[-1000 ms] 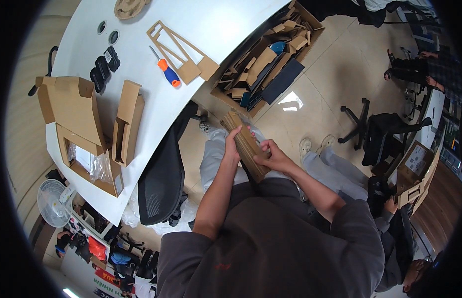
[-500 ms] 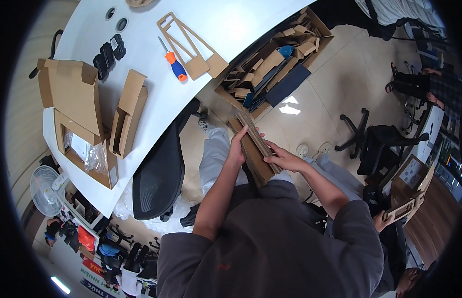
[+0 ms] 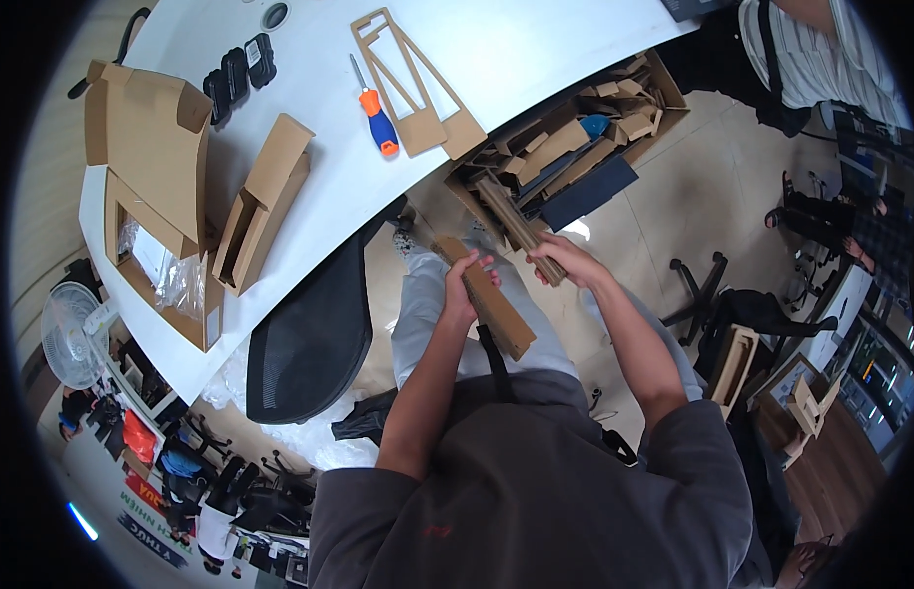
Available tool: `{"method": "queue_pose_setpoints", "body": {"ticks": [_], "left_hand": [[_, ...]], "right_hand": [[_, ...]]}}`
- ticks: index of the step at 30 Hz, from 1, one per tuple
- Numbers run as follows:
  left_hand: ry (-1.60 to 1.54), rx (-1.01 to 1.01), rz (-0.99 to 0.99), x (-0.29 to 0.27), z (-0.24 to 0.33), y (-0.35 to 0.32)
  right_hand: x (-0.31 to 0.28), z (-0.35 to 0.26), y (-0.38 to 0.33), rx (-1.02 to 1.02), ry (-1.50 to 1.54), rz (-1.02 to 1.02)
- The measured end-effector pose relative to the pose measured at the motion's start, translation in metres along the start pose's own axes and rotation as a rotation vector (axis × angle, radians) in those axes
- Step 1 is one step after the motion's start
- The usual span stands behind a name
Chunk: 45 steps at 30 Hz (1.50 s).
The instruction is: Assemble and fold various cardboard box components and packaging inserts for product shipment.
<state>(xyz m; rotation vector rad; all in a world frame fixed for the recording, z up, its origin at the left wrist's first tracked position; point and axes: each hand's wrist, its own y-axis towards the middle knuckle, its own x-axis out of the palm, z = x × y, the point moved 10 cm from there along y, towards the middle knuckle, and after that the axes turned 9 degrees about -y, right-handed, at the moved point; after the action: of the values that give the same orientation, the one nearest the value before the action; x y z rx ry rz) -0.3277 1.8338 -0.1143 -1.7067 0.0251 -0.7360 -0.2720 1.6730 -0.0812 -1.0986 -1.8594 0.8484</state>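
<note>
My left hand [image 3: 464, 282] is closed round a long, narrow cardboard piece [image 3: 503, 319], which slants over my lap. In my right hand [image 3: 575, 261] is a bundle of flat cardboard strips [image 3: 513, 214], gripped at its near end. The far end of that bundle overlaps the near edge of an open carton [image 3: 670, 83]. Cardboard scraps [image 3: 558, 149] fill this carton, along with a dark flat panel [image 3: 590, 191] and a small blue piece [image 3: 593, 126]. A gap separates my two hands.
On the white table [image 3: 310, 231] lie a screwdriver [image 3: 378, 123], cardboard frames [image 3: 418, 123], black cases [image 3: 238, 74], a narrow open box [image 3: 266, 211] and a larger opened box [image 3: 148, 147]. A black chair [image 3: 310, 334] stands at the left. Another person [image 3: 830, 59] is at upper right.
My hands have moved apart. The strips, earlier held against the long piece, now go with my right hand toward the carton; the long piece stays in my left hand.
</note>
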Motion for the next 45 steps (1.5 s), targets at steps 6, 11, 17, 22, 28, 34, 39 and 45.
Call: {"method": "queue_pose_setpoints", "body": {"ticks": [6, 11, 17, 22, 28, 34, 39, 45], "left_hand": [[0.003, 0.074, 0.017, -0.016, 0.017, 0.005], [0.016, 0.115, 0.041, -0.027, 0.027, 0.005], [0.034, 0.144, 0.036, -0.033, 0.03, 0.0], [0.077, 0.166, 0.065, -0.03, 0.038, -0.007], [0.097, 0.171, 0.057, -0.024, 0.042, -0.006], [0.12, 0.174, 0.063, -0.033, 0.046, -0.006], [0.12, 0.192, 0.101, -0.042, 0.053, -0.017], [0.164, 0.215, 0.11, -0.039, 0.057, -0.027]], "right_hand": [[-0.022, 0.007, 0.091, 0.362, -0.103, -0.14], [-0.038, 0.011, 0.12, 0.558, -0.127, -0.14], [-0.014, 0.018, 0.108, 0.508, -0.203, -0.077], [-0.018, 0.018, 0.054, 0.6, -0.373, 0.085], [-0.009, 0.021, 0.081, 0.629, -0.244, -0.002], [-0.003, 0.047, 0.136, 0.59, -0.301, 0.132], [-0.025, 0.068, 0.17, 0.731, -0.316, 0.23], [-0.029, 0.059, 0.182, 0.701, -0.197, 0.392]]}}
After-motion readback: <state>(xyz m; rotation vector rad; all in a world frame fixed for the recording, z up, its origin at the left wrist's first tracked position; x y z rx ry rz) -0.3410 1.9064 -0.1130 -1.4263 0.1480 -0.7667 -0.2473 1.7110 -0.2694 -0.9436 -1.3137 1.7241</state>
